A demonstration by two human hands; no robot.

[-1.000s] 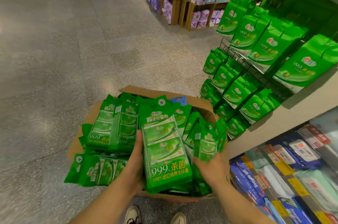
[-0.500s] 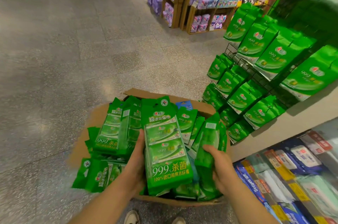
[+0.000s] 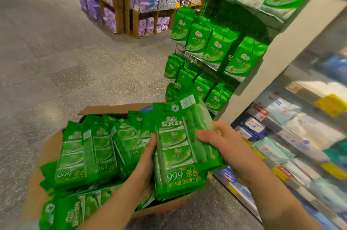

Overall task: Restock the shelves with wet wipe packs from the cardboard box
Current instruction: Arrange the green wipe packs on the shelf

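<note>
The right hand (image 3: 231,147) has lifted a pack (image 3: 201,135) out of the box (image 3: 112,109) and now holds it up against the stack (image 3: 178,156), its grip closed around it. The left hand (image 3: 144,169) also grips this stack from the side, above the box. I judge the gathering nearly done; hanging on the rack (image 3: 189,58) comes next.

green wet wipe packs (image 3: 178,154), brown cardboard box (image 3: 112,109).

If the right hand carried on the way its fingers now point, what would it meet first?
The right hand, gripping a sideways wet wipe pack, points left; it would likely meet the front-facing pack in the left hand first, though depth is unclear.
</note>
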